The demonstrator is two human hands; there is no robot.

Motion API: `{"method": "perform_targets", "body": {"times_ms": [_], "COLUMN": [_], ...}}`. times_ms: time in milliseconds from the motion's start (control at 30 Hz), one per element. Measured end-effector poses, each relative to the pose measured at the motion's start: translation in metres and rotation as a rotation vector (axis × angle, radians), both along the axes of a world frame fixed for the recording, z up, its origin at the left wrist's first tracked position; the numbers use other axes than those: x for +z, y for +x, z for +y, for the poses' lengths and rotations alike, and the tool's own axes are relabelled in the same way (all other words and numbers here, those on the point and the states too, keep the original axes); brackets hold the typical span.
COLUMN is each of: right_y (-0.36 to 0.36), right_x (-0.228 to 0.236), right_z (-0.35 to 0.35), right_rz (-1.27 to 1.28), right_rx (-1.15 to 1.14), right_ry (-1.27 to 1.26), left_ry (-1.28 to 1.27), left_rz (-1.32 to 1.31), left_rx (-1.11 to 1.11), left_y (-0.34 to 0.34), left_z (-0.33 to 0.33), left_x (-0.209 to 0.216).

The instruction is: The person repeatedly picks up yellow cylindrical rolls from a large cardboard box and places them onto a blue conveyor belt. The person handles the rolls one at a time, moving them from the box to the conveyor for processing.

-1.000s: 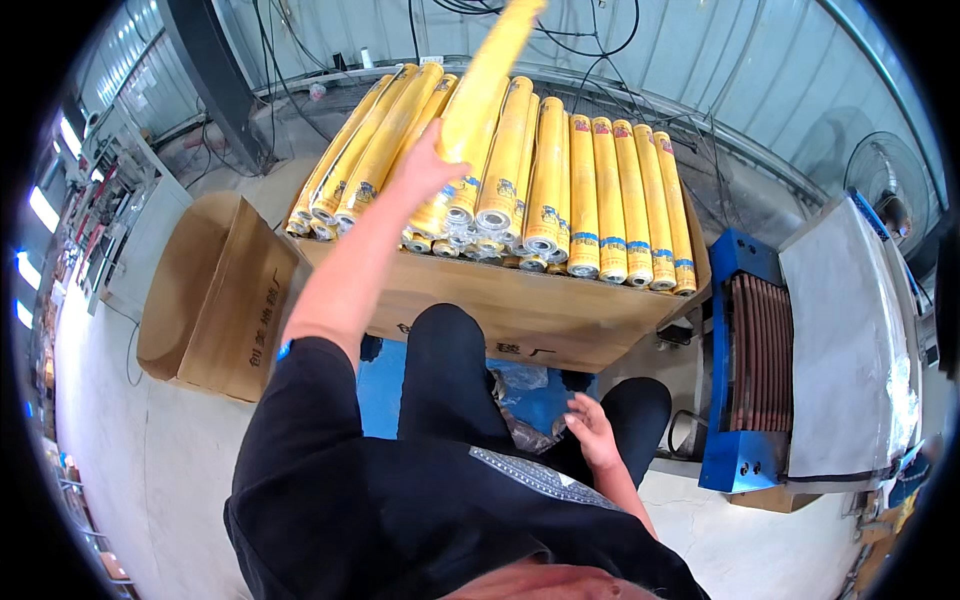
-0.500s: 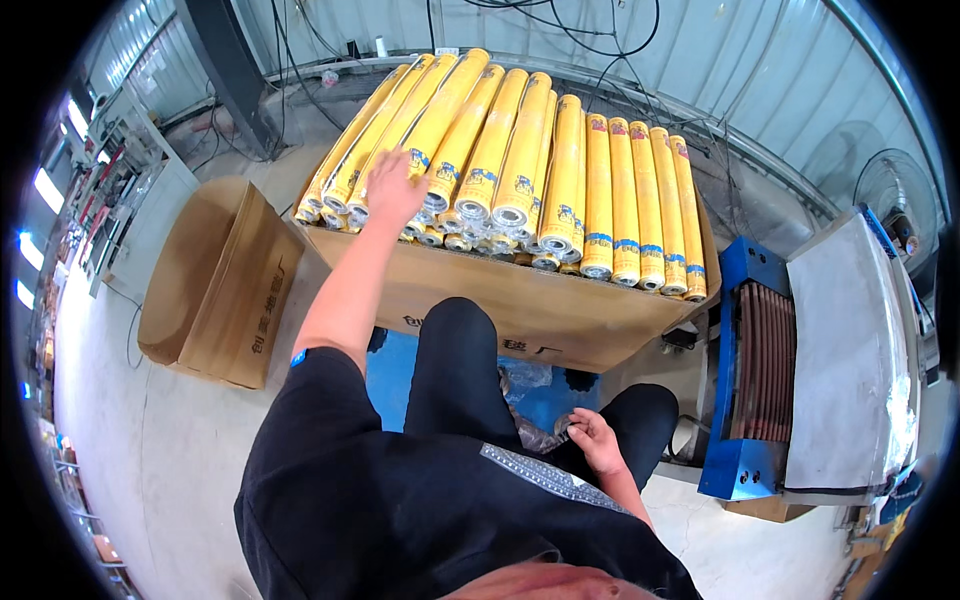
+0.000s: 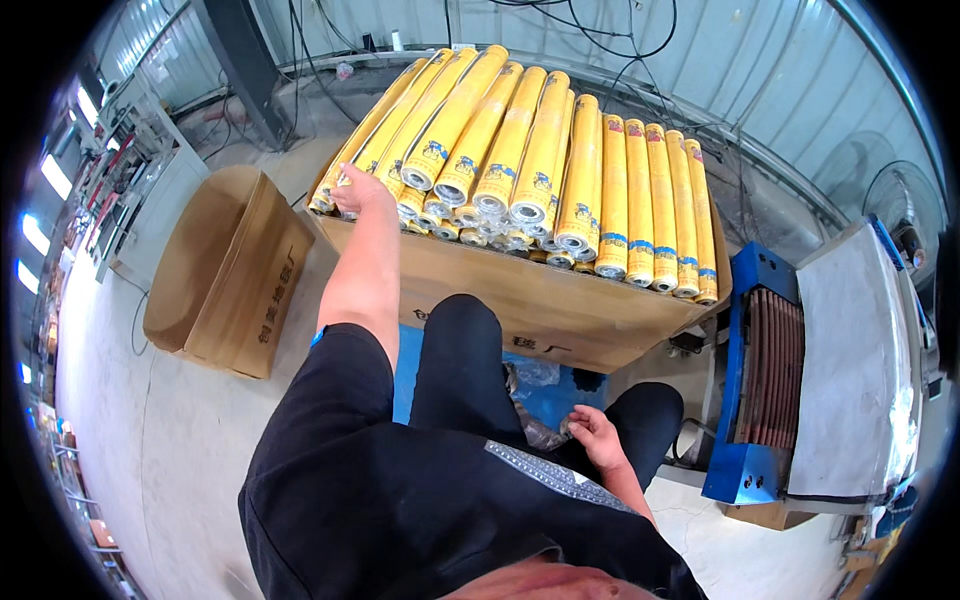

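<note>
Yellow plastic-wrapped rolls (image 3: pixel 493 140) with round hollow ends lie side by side, layered on top of a large cardboard box (image 3: pixel 470 285) in front of me. At the left end of the row, my left hand (image 3: pixel 366 192) has its fingers bent around the near end of a yellow roll and covers that end. My right hand (image 3: pixel 597 438) rests low by my right thigh, its fingers curled and pressed together. Whatever it may hold is too small to make out. Crumpled clear plastic (image 3: pixel 540 432) lies beside it, between my legs.
An open cardboard box (image 3: pixel 240 290) stands on the floor to the left. On the right is a blue-framed machine (image 3: pixel 752 370) with a grey sloping cover (image 3: pixel 850 370), and a fan (image 3: pixel 905 225) behind it. Cables (image 3: pixel 620 45) hang along the back wall.
My left hand has moved left along the row, from atop the rolls to a roll end near the left corner. My right hand stays nearly still. The view has shifted slightly.
</note>
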State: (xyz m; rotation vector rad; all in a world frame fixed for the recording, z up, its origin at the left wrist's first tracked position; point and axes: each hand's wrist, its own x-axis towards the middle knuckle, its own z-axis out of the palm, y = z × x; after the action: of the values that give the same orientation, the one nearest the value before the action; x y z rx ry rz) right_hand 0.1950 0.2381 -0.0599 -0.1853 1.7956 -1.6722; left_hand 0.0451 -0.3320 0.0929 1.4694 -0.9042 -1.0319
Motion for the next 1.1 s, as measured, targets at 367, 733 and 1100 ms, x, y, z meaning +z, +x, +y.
{"method": "perform_targets", "body": {"times_ms": [367, 733, 1100], "right_y": [-0.005, -0.002, 0.001], "right_x": [-0.003, -0.001, -0.007], "right_z": [-0.018, -0.020, -0.010], "right_rz": [-0.042, -0.022, -0.016], "right_rx": [0.118, 0.105, 0.054], "right_ry": [0.034, 0.086, 0.119], "left_ry": [0.102, 0.031, -1.098], "left_rz": [-0.142, -0.016, -0.929], "left_rx": [-0.362, -0.147, -0.681], "left_y": [0.011, -0.006, -0.022], "left_z": [0.001, 0.003, 0.130], "left_x": [0.014, 0.006, 0.019]}}
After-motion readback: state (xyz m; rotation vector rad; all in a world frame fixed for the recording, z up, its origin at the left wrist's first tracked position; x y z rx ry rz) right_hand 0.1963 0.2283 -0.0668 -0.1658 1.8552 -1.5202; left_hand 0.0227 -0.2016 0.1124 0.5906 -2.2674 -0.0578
